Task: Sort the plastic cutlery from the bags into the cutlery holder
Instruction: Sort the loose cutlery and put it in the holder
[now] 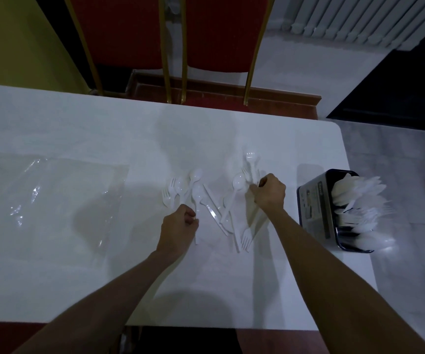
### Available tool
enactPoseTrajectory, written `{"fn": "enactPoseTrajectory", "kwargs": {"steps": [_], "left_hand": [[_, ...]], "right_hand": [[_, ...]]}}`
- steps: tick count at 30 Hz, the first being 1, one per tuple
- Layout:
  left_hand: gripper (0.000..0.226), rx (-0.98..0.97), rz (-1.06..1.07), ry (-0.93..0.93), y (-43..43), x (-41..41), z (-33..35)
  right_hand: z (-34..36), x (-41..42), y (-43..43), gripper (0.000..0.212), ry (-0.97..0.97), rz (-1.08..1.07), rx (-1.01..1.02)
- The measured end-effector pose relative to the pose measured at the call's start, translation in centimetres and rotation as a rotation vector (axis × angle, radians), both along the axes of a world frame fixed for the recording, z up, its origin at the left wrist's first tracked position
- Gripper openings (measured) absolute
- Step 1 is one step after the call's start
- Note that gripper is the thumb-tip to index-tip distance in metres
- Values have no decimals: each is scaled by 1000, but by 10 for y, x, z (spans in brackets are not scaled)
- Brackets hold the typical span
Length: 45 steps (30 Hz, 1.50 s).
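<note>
White plastic spoons, forks and knives lie scattered on the white table [78,129] in two loose piles. My left hand [179,226] pinches the handle of a spoon [198,194] in the left pile. My right hand [270,191] curls its fingers round cutlery handles at the right pile, beside a spoon [238,182]. A fork [246,238] and a knife [212,210] lie between my hands. The dark cutlery holder [313,208] stands at the table's right edge, packed with white cutlery [359,200].
Empty clear plastic bags [48,195] lie flat on the table's left side. Two red chairs with gold frames [175,60] stand behind the far edge. A white radiator [359,19] is at the back right. The holder sits close to the table's right edge.
</note>
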<state>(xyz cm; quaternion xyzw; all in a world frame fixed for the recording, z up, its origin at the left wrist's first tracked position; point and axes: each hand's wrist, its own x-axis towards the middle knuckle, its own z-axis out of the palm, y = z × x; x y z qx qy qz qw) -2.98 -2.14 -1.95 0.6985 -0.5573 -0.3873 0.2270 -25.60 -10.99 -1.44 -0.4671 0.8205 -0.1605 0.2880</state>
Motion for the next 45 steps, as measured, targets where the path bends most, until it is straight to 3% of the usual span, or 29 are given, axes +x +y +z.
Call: {"fn": "enactPoseTrajectory", "kwargs": {"steps": [5,14,18,21,24,27,38,40,45], "left_hand": [[8,9,45,-16,-6,-6,-2],[13,-29,29,-80,-5,-14,-3],[6,-136,-241,-87,-7,-30,1],[19,-88,-383,-150,-10,-51,2],[40,76,-287,-197,-11,-74,7],[45,188,-176,-201,-10,-88,5],[23,218,-87,-151,-9,-77,10],[21,195,-53,-142,-7,-69,11],[24,130,-8,-73,-3,-54,11]], "right_hand": [[-3,-2,7,34,20,39,93],[0,-10,1,22,-22,63,105],[15,-17,4,26,-205,-34,28],[23,-22,11,20,-201,32,25],[26,-30,21,17,-130,120,102],[24,-34,33,20,-86,175,195],[10,-19,56,27,-196,90,273],[15,-16,54,22,-208,148,257],[24,-18,42,13,48,519,58]]}}
